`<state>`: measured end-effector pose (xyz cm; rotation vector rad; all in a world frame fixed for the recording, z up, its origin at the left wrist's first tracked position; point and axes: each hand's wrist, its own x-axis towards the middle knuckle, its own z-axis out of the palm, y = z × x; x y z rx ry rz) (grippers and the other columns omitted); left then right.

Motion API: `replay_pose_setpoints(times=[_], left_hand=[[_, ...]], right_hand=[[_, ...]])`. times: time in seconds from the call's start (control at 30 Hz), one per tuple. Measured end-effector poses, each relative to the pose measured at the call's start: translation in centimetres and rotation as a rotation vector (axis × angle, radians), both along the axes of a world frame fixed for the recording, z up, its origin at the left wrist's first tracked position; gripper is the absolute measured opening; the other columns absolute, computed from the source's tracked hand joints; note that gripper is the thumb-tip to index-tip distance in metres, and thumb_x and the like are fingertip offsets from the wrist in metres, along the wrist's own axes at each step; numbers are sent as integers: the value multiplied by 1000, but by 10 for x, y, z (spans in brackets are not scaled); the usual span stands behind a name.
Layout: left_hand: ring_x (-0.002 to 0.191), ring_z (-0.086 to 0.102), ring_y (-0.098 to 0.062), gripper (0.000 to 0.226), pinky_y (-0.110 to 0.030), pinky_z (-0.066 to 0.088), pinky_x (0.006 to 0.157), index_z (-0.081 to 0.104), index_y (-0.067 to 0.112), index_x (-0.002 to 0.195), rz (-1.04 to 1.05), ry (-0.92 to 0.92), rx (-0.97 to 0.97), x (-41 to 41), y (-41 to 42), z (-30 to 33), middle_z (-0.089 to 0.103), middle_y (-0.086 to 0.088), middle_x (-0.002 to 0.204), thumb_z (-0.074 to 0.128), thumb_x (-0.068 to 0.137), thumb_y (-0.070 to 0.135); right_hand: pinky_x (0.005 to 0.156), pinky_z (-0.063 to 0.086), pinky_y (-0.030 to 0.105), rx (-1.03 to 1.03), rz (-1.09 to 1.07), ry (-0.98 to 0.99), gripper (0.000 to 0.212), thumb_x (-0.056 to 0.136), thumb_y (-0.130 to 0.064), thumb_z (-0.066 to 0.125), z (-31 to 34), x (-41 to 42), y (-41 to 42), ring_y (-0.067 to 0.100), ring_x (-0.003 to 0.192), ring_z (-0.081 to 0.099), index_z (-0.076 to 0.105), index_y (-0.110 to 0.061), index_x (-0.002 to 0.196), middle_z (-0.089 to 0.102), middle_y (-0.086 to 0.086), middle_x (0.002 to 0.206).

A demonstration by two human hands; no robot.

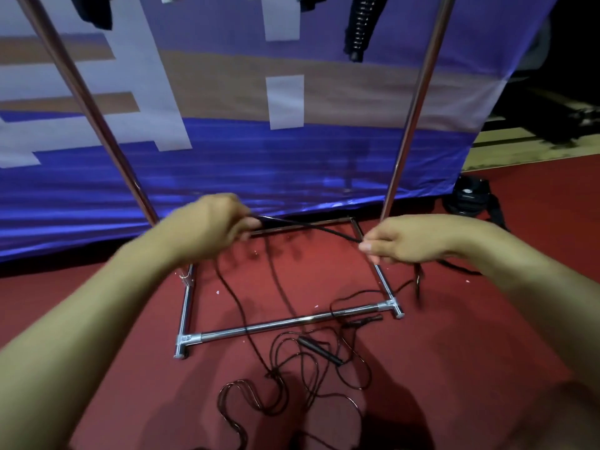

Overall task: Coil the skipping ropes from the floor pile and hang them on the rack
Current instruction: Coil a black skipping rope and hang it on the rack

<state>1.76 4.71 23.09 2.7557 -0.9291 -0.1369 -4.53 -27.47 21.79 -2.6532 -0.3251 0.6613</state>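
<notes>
Stretching between the two hands is a black skipping rope (308, 226), its held length running almost level from the left hand (211, 227) across to the right hand (406, 241), dipping slightly toward the right. The left hand's fingers are curled round the rope, which leaves them on the thumb side; that hand is blurred, so I cannot tell how many strands it holds. The right hand pinches the rope's other end between thumb and forefinger (367, 245), the remaining fingers folded under, and more dark cord hangs down below its palm.

From the left hand's underside, slack strands drop straight to the red carpet (487, 319) and join the floor pile (292, 378), which lies below and nearer the person than both sets of fingers, just outside the front bar of the rack (292, 321). Two handles rest in that tangle. One strand crosses over the rack's front bar.

As I read it, coiling is under way and the next loop depends on that taut span: the free cord lies beneath the left fingers, so that hand is nearer the slack. The rack's top rail is above the fingers, out of frame; dark items already hang up there (360, 27).
</notes>
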Motion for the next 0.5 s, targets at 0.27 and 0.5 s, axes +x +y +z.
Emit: replay_pose_setpoints(times=[0.27, 0.5], left_hand=[[105, 59, -4, 52, -26, 48, 101, 64, 33, 132, -31, 24, -103, -5, 3, -4, 55, 7, 119, 69, 88, 59], [96, 63, -20, 36, -44, 53, 86, 65, 31, 90, -137, -78, -80, -16, -25, -1, 52, 12, 101, 41, 97, 57]], right_hand=[[68, 47, 37, 194, 101, -227, 39, 106, -48, 43, 8, -3, 19, 20, 61, 50, 63, -32, 76, 56, 9, 70], [60, 42, 31, 108, 89, -245, 48, 102, -56, 44, 11, 3, 41, 12, 55, 47, 58, -23, 70, 51, -1, 59]])
